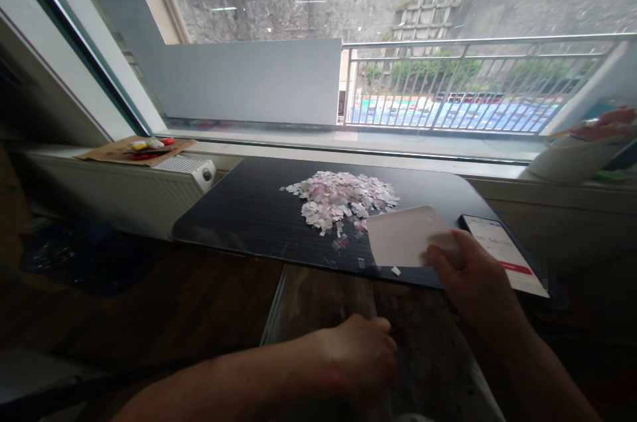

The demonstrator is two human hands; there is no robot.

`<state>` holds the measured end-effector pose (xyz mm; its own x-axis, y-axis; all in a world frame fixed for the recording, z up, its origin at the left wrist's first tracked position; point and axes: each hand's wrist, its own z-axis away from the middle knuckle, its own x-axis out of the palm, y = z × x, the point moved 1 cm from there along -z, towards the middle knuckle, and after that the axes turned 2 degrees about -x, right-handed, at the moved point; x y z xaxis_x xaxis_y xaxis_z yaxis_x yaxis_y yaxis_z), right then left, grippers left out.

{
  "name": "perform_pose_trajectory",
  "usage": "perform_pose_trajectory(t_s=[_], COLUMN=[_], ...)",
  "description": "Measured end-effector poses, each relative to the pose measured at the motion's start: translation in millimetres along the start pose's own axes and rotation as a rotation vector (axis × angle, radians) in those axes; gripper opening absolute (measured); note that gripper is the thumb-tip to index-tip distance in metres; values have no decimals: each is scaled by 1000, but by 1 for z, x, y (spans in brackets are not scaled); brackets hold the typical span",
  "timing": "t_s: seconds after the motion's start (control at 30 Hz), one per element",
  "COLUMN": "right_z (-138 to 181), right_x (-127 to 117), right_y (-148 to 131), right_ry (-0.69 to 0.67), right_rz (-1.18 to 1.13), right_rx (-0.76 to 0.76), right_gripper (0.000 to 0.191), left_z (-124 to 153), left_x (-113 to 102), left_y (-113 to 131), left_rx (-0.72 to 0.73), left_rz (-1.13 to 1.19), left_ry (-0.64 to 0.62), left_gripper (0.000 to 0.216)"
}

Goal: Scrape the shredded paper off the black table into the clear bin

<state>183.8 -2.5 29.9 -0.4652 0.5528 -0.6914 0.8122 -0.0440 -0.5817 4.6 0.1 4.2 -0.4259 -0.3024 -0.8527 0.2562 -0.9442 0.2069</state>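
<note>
My right hand [472,269] grips a thin white sheet, like a flexible card or scraper [404,236], by its right end. The sheet is held over the front right part of the black tabletop [239,216]. Just beyond its left edge lies a pile of small white and pink paper pieces [343,196], with a few loose bits near the table's front edge. Below that edge my left hand [365,349] is closed, fingers curled away from me. What it holds, if anything, is hidden; a see-through sheet or bag-like thing [318,296] hangs in front of it.
A phone [502,253] with a lit screen lies on the table's right side. At left, a radiator [124,190] carries brown paper [99,151] with colourful small items. A white container [572,156] stands on the right sill. Dark plastic bags [84,256] lie low at left.
</note>
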Motion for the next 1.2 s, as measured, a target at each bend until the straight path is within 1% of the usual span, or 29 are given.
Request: perform_pose_trajectory(t_s=[0.1, 0.23, 0.4, 0.47, 0.57, 0.67, 0.83, 1.0, 1.03, 1.13, 1.2], right_z=[-1, -1, 4, 4, 2, 3, 8, 5, 5, 7, 9], right_x=[6, 8, 12, 15, 19, 22, 23, 26, 27, 30, 30], right_y=[1, 11, 11, 11, 13, 16, 14, 14, 13, 9, 7], right_ry=[-25, 36, -24, -16, 0, -30, -108, -73, -72, -128, -158], right_rz=[-70, -71, -111, -123, -142, -191, -297, -360, -374, -408, -424], right_rx=[-49, -30, -41, -34, 22, 61, 59, 116, 120, 105, 88], right_gripper=[22, 24, 24, 25, 29, 30, 25, 25, 25, 24, 24], left_z=[-1, -3, -4, -3, -1, 0, 2, 1, 1, 0, 0], left_x=[1, 4, 5, 3, 2, 1, -1, 2, 2, 3, 3], left_y=[0, 0, -1, -2, -2, -3, -3, -4, -4, -4, -4], left_rx=[5, 22, 19, 23, 39, 49, 39, 43, 49, 56, 51], left_rz=[1, 17, 40, 35, 35, 39, 58, 39, 34, 42, 51], left_ry=[18, 71, 38, 39, 47, 59, 28, 36, 38, 44, 25], left_gripper=[5, 5, 5, 5, 4, 5, 12, 8, 7, 5, 7])
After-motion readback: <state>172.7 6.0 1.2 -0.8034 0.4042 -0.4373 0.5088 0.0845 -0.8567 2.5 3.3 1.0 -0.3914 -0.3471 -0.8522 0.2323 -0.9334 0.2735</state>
